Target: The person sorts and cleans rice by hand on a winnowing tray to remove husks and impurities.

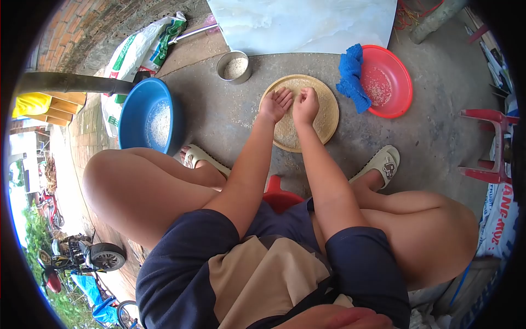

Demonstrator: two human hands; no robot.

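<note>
A round, shallow tan tray point(332, 118) lies on the concrete floor, with pale grains like rice spread over it. Above its left part, my left hand point(276, 104) is palm up with the fingers stretched out. Beside it, over the middle of the tray, my right hand point(306, 106) is closed with its fingertips pinched together; whatever they hold is too small to make out. A metal bowl point(246, 70) of similar grains stands beyond the tray on the left. Right of the tray, a red basin point(402, 82) holds scattered grains, and a blue cloth point(353, 79) hangs over its left rim.
A large blue tub point(131, 118) with white grains stands left, near a wooden pole point(71, 84) and a white-green sack point(123, 60). A pale marbled panel point(301, 24) lies ahead. A red plastic chair point(496, 145) is at right. My sandals point(383, 164) flank the tray.
</note>
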